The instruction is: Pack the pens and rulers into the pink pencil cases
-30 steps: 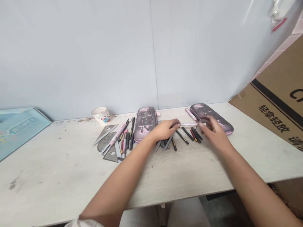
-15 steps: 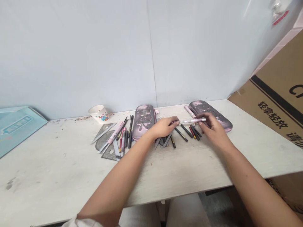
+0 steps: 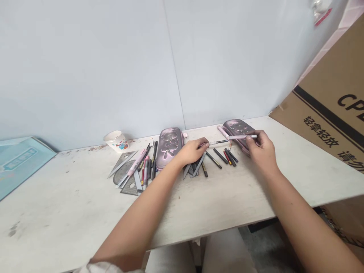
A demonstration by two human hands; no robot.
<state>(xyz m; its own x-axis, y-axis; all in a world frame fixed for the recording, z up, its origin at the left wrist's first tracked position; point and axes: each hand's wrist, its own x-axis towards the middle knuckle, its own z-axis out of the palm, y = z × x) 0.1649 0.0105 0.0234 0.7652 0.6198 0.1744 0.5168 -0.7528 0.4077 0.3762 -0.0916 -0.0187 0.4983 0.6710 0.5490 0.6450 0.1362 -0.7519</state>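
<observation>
My left hand [image 3: 192,151], fingers pinched, grips the end of a slim pen refill [image 3: 219,142], which points right with a dark length showing. In my right hand [image 3: 261,146] is a pale pink pen barrel [image 3: 239,137], held between thumb and fingers, apart from the refill. Below the hands lie several black pens [image 3: 214,160] and a red pen [image 3: 226,156]. Grey rulers [image 3: 199,165] rest partly under my left hand. Behind my right hand is a dark pink-edged pencil case [image 3: 235,127], with a pink marker [image 3: 223,132] at its left side.
A second pencil case [image 3: 170,146] lies left of my left hand. Farther left are a set of pens [image 3: 146,170], a grey protractor [image 3: 121,174] and a paper cup [image 3: 116,141]. A blue folder [image 3: 22,159] lies far left; a cardboard box [image 3: 327,113] leans at the right.
The pen held between both hands has come apart. My right hand has moved away with the pink barrel, exposing the dark refill in my left hand. The view has shifted slightly.
</observation>
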